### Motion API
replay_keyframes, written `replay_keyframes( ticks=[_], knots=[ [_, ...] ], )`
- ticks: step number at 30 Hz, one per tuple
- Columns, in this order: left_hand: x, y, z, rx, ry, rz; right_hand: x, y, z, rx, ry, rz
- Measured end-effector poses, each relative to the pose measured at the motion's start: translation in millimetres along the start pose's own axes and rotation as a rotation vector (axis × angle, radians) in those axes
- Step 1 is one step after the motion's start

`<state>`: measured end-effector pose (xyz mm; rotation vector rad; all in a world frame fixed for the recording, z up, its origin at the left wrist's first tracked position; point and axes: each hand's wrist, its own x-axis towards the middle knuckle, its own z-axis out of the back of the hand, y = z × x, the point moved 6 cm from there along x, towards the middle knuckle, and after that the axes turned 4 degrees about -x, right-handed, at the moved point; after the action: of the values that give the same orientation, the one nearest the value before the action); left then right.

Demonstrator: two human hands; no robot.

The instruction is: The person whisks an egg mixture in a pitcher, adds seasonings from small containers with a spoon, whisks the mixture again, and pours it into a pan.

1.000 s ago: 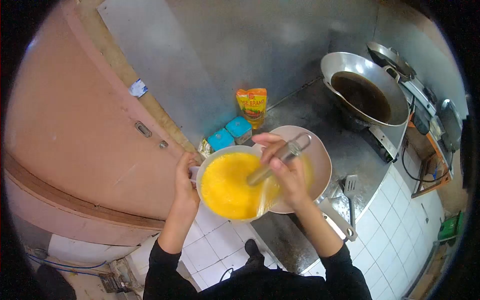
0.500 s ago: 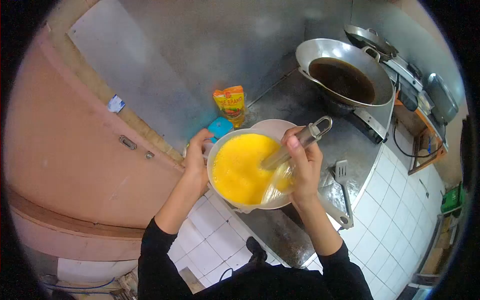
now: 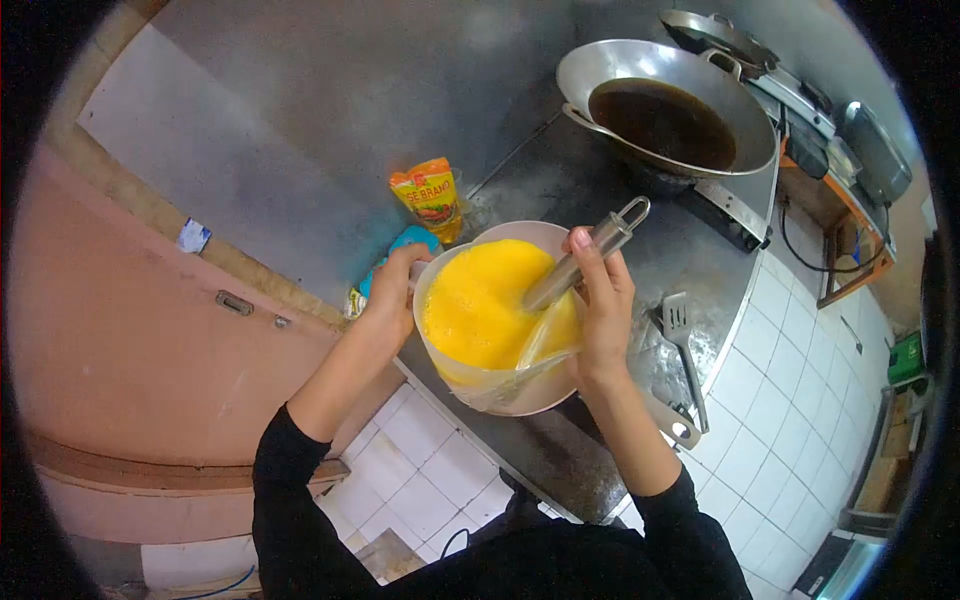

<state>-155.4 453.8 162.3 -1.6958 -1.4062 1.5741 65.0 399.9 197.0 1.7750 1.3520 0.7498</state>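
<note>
My left hand (image 3: 398,290) is closed on the handle at the left side of a pale bowl (image 3: 455,372) full of yellow liquid (image 3: 485,305). The closed fingers of my right hand (image 3: 603,290) hold the metal handle of a whisk (image 3: 580,262), its lower end down in the liquid. Clear plastic (image 3: 525,372) hangs over the bowl's near right rim. Partly hidden under the bowl is a pinkish pan (image 3: 520,232), whose handle (image 3: 672,420) points toward the lower right.
A large wok (image 3: 660,110) with dark liquid sits on a stove (image 3: 735,215) at the back right. An orange-yellow pouch (image 3: 430,195) and blue boxes (image 3: 412,238) stand behind the bowl. A slotted spatula (image 3: 682,345) lies right of my right hand.
The view has shifted, so the wok and pouch appear farther left and higher. The bowl now sits more directly over the pan, and the whisk remains in the liquid.
</note>
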Motion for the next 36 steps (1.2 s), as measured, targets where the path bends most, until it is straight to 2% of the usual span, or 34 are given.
replay_keyframes(
  ticks=[5, 7, 11, 14, 17, 19, 23, 25, 29, 32, 36],
  knots=[
    [23, 6, 8, 0.011, 0.093, 0.071, 6, -9, 5, 0.089, -0.059, -0.007],
    [12, -4, 0, 0.071, 0.086, -0.028, 8, -10, 7, 0.071, -0.088, -0.019],
    [-3, -4, -22, 0.151, 0.133, 0.013, 9, -8, 11, 0.054, -0.111, 0.023],
    [4, -8, -12, 0.201, 0.112, -0.01, 13, -13, 10, 0.023, -0.099, -0.009],
    [8, -13, -15, 0.357, 0.178, -0.093, 18, -17, 9, 0.043, -0.087, 0.046],
    [6, -11, -15, 0.263, 0.073, -0.024, 18, -15, 6, 0.091, -0.051, 0.045],
    [3, -14, -15, 0.259, 0.052, -0.047, 16, -8, 7, -0.029, -0.082, 0.052],
    [9, -18, -12, 0.292, 0.141, -0.099, 16, -5, 6, -0.044, -0.065, 0.069],
    [7, -18, -9, 0.21, 0.09, -0.055, 16, -6, 3, -0.042, -0.07, 0.086],
    [-2, -22, -14, 0.267, 0.079, -0.12, 16, -3, 2, -0.097, -0.075, 0.092],
    [4, -27, -9, 0.382, 0.152, -0.175, 17, -5, 1, -0.017, -0.045, 0.087]
  ],
)
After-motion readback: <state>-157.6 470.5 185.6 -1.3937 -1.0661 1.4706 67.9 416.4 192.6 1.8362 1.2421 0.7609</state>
